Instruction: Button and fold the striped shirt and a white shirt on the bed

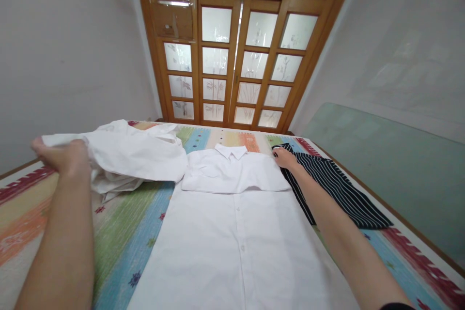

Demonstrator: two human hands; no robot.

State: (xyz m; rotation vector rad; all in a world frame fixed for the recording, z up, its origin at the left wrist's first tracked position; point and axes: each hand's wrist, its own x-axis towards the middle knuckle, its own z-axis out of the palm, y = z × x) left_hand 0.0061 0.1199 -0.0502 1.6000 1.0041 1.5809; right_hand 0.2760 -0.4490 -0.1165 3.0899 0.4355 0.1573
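Note:
A white button-up shirt (232,242) lies front up on the bed, its collar (231,151) pointing away from me. A band of white cloth (232,177) lies folded across its chest. My left hand (63,152) is closed on the end of the shirt's left-side sleeve (141,152), which stretches out to the left. Under that sleeve is a bunched white cloth (116,181). My right hand (284,158) is closed at the shirt's right-side shoulder edge; its fingertips are partly hidden. Beside it lies a black garment with white stripes (334,184), partly behind my right forearm.
A multicoloured striped sheet (134,237) covers the bed. A pale green headboard-like panel (385,164) runs along the right side. Wooden doors with glass panes (236,58) stand beyond the far edge, between plain walls (72,43).

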